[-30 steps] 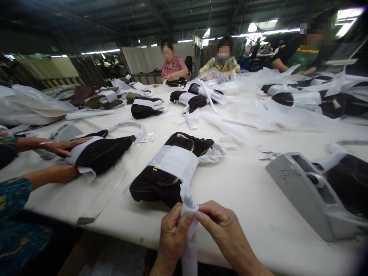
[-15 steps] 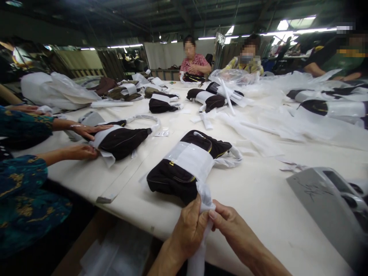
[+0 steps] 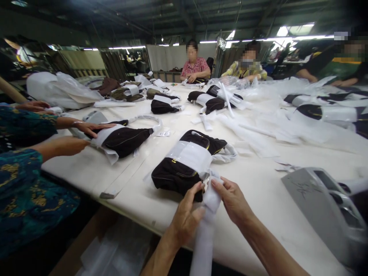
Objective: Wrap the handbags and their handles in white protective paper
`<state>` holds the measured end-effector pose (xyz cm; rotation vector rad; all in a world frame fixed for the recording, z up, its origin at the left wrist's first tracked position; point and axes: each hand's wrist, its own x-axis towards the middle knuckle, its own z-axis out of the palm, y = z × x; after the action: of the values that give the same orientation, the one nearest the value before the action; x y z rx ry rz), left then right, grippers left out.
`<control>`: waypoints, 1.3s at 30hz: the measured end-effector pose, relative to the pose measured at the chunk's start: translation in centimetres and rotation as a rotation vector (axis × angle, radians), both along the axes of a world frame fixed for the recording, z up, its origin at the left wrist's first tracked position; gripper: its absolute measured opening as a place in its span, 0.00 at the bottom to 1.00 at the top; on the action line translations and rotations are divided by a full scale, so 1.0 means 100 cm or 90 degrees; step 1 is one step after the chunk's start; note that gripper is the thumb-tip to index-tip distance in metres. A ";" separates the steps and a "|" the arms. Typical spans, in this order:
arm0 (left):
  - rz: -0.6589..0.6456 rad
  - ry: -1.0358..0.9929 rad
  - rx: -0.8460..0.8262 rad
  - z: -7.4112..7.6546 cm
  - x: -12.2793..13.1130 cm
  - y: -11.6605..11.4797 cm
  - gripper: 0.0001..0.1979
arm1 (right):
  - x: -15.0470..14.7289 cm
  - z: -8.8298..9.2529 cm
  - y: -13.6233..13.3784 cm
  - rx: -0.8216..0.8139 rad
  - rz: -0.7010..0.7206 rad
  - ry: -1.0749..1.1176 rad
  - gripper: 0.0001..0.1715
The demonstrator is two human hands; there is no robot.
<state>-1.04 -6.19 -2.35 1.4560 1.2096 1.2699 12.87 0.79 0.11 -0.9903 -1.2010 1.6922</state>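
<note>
White strip (image 3: 211,199) pinched between both hands (image 3: 186,218) (image 3: 233,200)

1. You have no text, brand, number or sign in view that can be read.
2. The small white tag (image 3: 163,133) on the table (image 3: 267,191), left of centre, is too small for you to make out any print.
3. The grey tape dispenser (image 3: 316,191) at lower right bears dark scrawled marks on its side. You cannot read them as letters.
</note>
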 end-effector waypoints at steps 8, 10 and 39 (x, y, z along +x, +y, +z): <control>0.176 -0.231 -0.106 0.004 0.026 -0.002 0.23 | -0.002 0.014 -0.006 0.009 -0.037 0.009 0.24; 0.200 -0.303 -0.126 0.008 0.027 0.000 0.23 | 0.004 0.014 -0.016 0.022 -0.032 0.003 0.26; 0.354 0.100 0.135 -0.017 0.037 -0.014 0.05 | -0.008 -0.012 -0.051 0.112 -0.143 -0.161 0.08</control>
<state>2.64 -7.60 -4.07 1.4376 1.7059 1.7200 12.03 -4.29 -1.13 -1.2057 -1.3203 1.2932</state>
